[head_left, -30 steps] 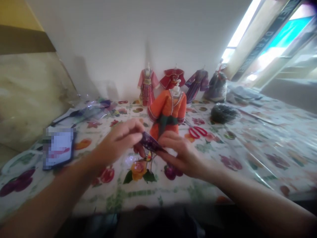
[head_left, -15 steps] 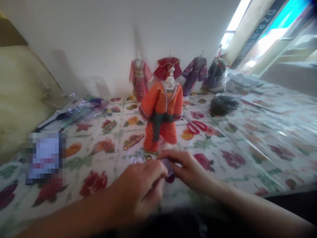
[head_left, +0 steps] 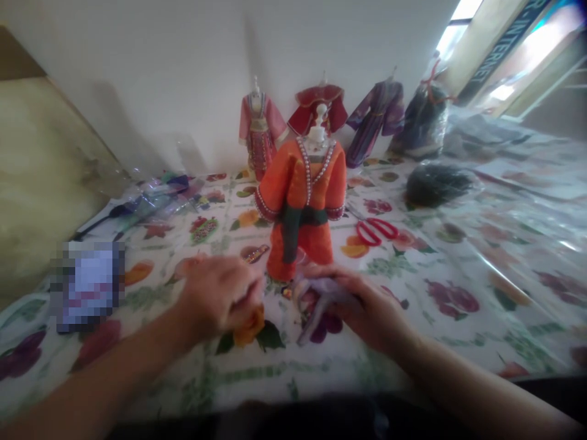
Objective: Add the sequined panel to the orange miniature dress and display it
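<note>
My right hand [head_left: 367, 299] has its fingers closed on a pale purple-grey strip of thin cloth [head_left: 321, 299], which loops round the fingertips and hangs down toward the tablecloth. To its left, my left hand [head_left: 220, 293] is blurred, its fingers curled in; whatever they hold, if anything, is hidden. Just beyond both hands stands a small white dress form wearing an orange doll outfit [head_left: 316, 183] with a dark green sash and pearl-like trim. A beaded strip of trim [head_left: 255, 253] lies beside it, partly behind my left hand.
Red-handled scissors [head_left: 376, 232] lie right of the orange outfit. Several doll costumes [head_left: 259, 131] stand along the wall. A dark plastic-wrapped bundle [head_left: 433, 183] sits at the right. Plastic bags [head_left: 169, 189] lie back left on the fruit-patterned tablecloth [head_left: 247, 370].
My left hand has moved left, away from my right hand. The purple-grey cloth, bunched between both hands before, now hangs looser from my right hand. The camera view has shifted slightly.
</note>
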Demonstrator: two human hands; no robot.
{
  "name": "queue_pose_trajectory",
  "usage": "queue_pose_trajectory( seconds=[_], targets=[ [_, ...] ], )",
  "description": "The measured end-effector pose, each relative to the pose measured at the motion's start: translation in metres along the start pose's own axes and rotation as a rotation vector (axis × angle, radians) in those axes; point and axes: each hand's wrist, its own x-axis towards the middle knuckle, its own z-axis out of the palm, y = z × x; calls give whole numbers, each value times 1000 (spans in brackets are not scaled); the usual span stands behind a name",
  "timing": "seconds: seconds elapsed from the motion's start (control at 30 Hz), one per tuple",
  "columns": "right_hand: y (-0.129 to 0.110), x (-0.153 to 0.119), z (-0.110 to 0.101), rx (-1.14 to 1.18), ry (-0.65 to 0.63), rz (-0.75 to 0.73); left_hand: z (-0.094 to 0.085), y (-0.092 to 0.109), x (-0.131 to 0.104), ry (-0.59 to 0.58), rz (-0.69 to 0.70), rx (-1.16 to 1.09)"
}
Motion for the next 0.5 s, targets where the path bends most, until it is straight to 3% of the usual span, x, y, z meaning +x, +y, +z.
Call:
queue_pose_trajectory(
  seconds=[0.07,0.17,0.27,0.37,0.5],
  targets=[
    [-2,1,0,-9,10,-14,20,-30,0,-108,-205,5],
    [-2,3,0,-72,28,-64,44,-56,4,-372,-336,29],
    [0,6,0,68,13,-11,54,-61,13,-581,-299,106],
    [0,10,1,346,-22,116,56,-57,24,-691,-239,176],
    [-4,12,2,490,-41,158,57,-52,36,-830,-225,247]
  ],
)
